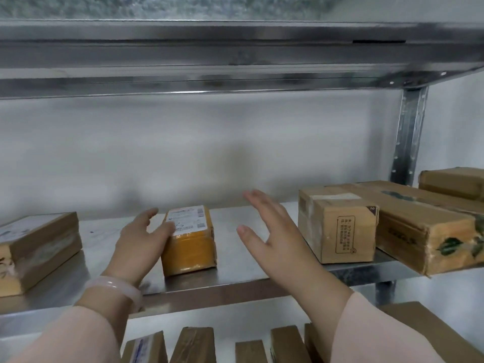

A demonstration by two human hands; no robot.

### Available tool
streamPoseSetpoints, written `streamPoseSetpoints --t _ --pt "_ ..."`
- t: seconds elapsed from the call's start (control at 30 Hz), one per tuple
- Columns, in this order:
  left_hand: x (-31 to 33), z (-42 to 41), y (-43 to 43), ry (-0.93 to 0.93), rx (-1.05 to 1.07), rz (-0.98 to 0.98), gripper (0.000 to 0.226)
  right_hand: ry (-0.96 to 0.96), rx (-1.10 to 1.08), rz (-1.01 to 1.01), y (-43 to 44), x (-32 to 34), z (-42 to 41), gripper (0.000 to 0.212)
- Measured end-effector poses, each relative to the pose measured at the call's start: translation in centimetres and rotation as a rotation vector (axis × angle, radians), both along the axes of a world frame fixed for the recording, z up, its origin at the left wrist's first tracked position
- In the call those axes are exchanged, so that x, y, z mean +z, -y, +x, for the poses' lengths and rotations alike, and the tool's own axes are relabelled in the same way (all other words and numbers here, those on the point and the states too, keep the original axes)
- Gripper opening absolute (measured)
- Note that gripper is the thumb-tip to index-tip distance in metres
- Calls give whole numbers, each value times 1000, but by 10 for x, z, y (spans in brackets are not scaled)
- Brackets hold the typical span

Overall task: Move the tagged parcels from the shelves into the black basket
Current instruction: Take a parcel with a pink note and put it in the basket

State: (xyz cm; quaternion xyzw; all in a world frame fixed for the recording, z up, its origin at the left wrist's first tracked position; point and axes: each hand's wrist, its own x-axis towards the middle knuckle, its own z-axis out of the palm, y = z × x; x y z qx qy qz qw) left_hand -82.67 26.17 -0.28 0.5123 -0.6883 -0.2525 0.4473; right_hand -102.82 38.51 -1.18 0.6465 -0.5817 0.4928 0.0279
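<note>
- My left hand (142, 239) is against the left side of the yellow taped parcel (188, 247). The fingers are pretty much straight, with the tips just over the edge of its white shipping label (186, 218) and the thumb sticking out toward the back. It's touching, not a real grip.
- My right hand (264, 231) is wide open with the fingers spread and nothing in it. It hangs over bare shelf just to the right of that parcel, not touching it. My guess is it's there to close in from the other side so I can lift with both hands.
- The parcel sits flat on the metal shelf (235, 260), label up, near the front edge, with free space on both sides. That makes for an easy two-sided pickup.
- A brown cardboard box (337, 226) stands to the right, touching a longer box (419, 231) with leaf print, so I'll watch my right knuckles there.
- A flat brown box (39, 244) sits off to the left, and more parcels (193, 344) stand on the shelf below.
- I can't see the black basket from here, so nothing's gone in as far as this view tells.
</note>
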Motion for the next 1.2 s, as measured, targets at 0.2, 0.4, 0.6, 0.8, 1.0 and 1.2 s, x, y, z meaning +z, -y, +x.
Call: streamPoseSetpoints --t 0.2,0.4,0.6,0.8,1.0,1.2 --pt "24 -57 -39 14 -139 -572 64 45 -184 -394 -45 19 -50 45" --pt "2 -151 -82 0 -569 -444 54 95 -393 -537 -73 6 -94 45" --pt "-8 -210 -95 40 -642 -390 58 193 -458 -147 -79 -10 -106 66" --pt "-20 -208 -95 -65 -557 -403 40 385 -293 54 -82 -18 -110 79" --pt "6 -190 -110 -329 -440 -149 41 262 -102 -79 -84 -22 -103 65" --pt "3 -174 -121 -404 -428 1 69 -112 -47 -134 -88 -26 -91 63"
